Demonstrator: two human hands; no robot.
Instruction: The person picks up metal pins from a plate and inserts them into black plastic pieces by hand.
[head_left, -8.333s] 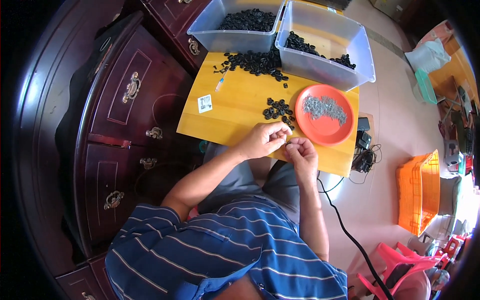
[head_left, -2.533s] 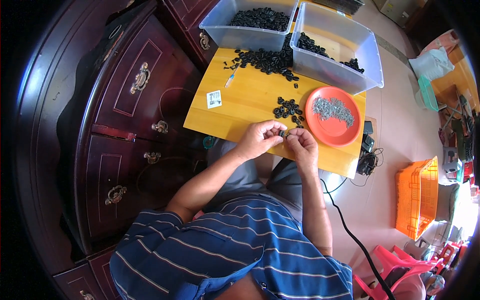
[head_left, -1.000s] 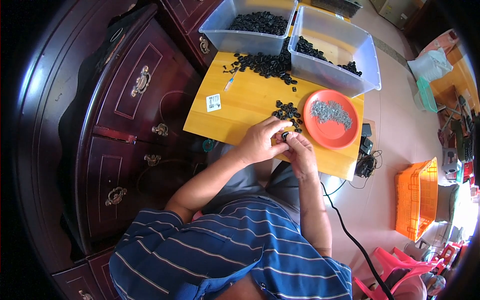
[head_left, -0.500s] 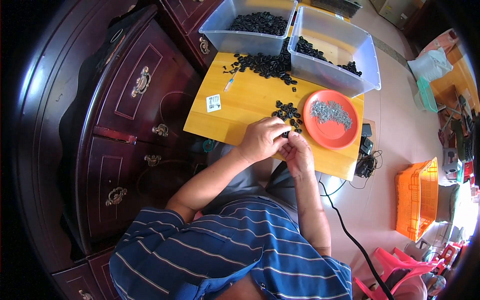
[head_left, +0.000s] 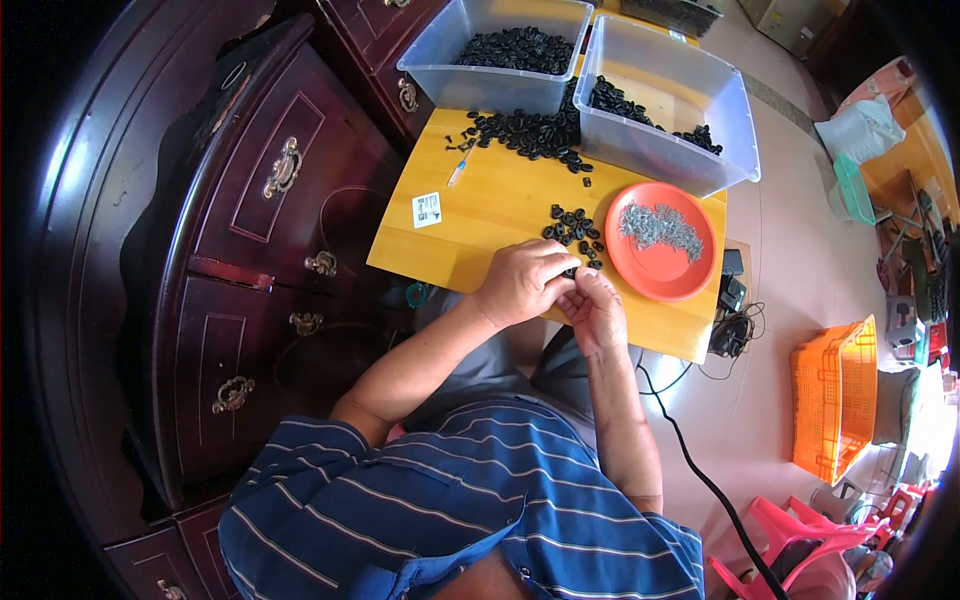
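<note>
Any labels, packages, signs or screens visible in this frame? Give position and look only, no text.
Label: small white square sticker with dark print, flat on the yellow board, toward its left edge.
Package: crumpled whitish plastic bag on the floor at upper right.
No signs or screens can be made out.

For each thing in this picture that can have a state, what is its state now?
Left hand: closed around a small black part, touching the right hand.
Right hand: fingers bent, pinching at the same part.
Orange plate: holds a pile of small grey metal pieces.
Left clear bin: open, black parts inside.
Right clear bin: open, few black parts.
Cabinet drawers: closed.
Orange crate: contents unclear.
</note>
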